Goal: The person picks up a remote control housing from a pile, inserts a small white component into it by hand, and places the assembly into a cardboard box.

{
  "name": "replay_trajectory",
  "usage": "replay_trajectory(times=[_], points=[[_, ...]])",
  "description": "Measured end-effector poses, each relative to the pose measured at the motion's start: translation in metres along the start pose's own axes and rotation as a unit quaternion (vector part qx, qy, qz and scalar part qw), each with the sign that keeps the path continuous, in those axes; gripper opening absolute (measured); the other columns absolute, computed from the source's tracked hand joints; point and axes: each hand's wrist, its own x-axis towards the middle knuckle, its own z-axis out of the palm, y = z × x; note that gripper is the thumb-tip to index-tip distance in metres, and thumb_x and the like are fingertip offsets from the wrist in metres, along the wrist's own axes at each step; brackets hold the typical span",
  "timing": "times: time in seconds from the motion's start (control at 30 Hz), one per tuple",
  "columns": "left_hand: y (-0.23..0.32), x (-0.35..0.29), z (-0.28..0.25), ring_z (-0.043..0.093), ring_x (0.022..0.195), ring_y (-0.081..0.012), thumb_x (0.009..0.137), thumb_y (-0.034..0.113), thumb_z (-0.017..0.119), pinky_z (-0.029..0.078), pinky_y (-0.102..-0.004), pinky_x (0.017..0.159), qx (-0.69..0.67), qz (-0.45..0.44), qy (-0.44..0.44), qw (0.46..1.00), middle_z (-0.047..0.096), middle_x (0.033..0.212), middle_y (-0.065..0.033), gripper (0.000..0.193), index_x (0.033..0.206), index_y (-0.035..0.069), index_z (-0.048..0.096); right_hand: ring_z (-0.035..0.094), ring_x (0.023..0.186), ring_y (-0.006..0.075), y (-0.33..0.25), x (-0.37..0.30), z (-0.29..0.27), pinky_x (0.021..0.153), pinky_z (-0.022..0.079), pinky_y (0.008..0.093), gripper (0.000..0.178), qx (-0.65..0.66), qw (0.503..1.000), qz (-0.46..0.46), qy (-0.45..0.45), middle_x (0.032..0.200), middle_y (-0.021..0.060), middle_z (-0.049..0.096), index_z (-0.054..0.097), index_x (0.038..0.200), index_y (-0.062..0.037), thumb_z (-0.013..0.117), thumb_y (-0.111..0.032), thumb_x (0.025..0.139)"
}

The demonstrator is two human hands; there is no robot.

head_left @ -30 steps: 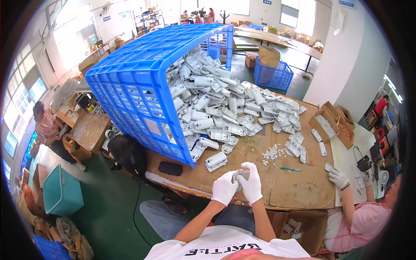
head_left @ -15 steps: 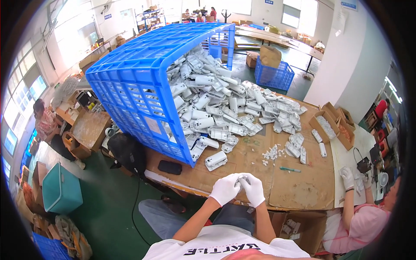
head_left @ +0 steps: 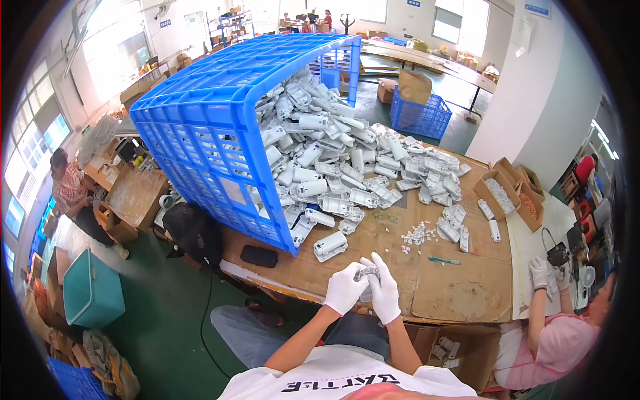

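The left hand (head_left: 345,289) and right hand (head_left: 385,297) meet, gripping a small grey part (head_left: 366,271) between them; pale parts (head_left: 310,189) lie heaped beyond the hands, above the desk (head_left: 460,288).

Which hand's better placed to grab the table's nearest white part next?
Left, probably: left hand is closer to that white part; right hand sits farther off. But left holds a greyish part.

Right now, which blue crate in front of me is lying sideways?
The big blue crate on the table, with white parts spilling from its open side. The other blue crate, beyond the table, stands upright.
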Motion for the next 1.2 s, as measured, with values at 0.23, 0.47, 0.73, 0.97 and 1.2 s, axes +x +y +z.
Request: replay_trajectory(times=[0.23, 0.47, 0.73, 0.97, 1.2], points=[[-0.006, 0.003, 0.001, 0.069, 0.087, -0.0339, 0.085, 0.021, 0.063, 0.053, -0.0397, 0.073, -0.040, -0.017, -0.017, 0.999, 0.069, 0.087, -0.0181, 0.023, 0.101, 0.006, 0.066, 0.065, 0.111, 0.0204, -0.004, -0.003, 0.000, 0.097, 0.047, 0.0318, 0.039, 0.000, 1.000, 0.017, -0.003, 0.122, 0.0155, 0.068, 0.052, 0.133, 0.0025, 0.049, 0.002, 0.094], [-0.002, 0.001, 0.003, 0.068, 0.082, -0.0351, 0.083, 0.020, 0.063, 0.052, -0.0411, 0.069, -0.033, -0.020, 0.007, 0.999, 0.066, 0.082, -0.0194, 0.020, 0.096, 0.006, 0.065, 0.067, 0.109, 0.0199, 0.000, -0.003, 0.001, 0.095, 0.049, 0.0311, 0.039, -0.008, 1.000, 0.005, 0.012, 0.116, 0.0153, 0.070, 0.058, 0.128, 0.0010, 0.050, 0.005, 0.089], [0.000, -0.002, 0.004, 0.068, 0.075, -0.0321, 0.082, 0.016, 0.063, 0.051, -0.0373, 0.065, -0.037, 0.006, 0.016, 0.999, 0.065, 0.078, -0.0180, 0.017, 0.094, 0.005, 0.066, 0.068, 0.096, 0.0153, -0.006, -0.001, -0.004, 0.087, 0.052, 0.0280, 0.034, -0.059, 0.998, 0.008, 0.013, 0.105, 0.0133, 0.072, 0.067, 0.117, 0.0009, 0.054, 0.007, 0.085], [0.001, -0.003, 0.000, 0.064, 0.065, -0.0222, 0.082, 0.013, 0.064, 0.050, -0.0332, 0.063, -0.047, 0.035, -0.003, 0.998, 0.064, 0.073, -0.0142, 0.015, 0.094, 0.005, 0.066, 0.069, 0.091, 0.0130, 0.003, -0.004, -0.006, 0.083, 0.053, 0.0267, 0.035, -0.057, 0.998, 0.022, 0.002, 0.101, 0.0122, 0.073, 0.068, 0.113, 0.0011, 0.055, 0.009, 0.082], [-0.003, -0.002, -0.006, 0.062, 0.064, -0.0195, 0.083, 0.012, 0.064, 0.049, -0.0320, 0.062, -0.046, 0.045, -0.033, 0.997, 0.063, 0.072, -0.0135, 0.014, 0.094, 0.004, 0.066, 0.066, 0.070, 0.0094, 0.002, -0.002, -0.008, 0.067, 0.051, 0.0252, 0.032, -0.084, 0.996, -0.016, 0.011, 0.084, 0.0109, 0.073, 0.070, 0.112, -0.0052, 0.062, 0.002, 0.081]])
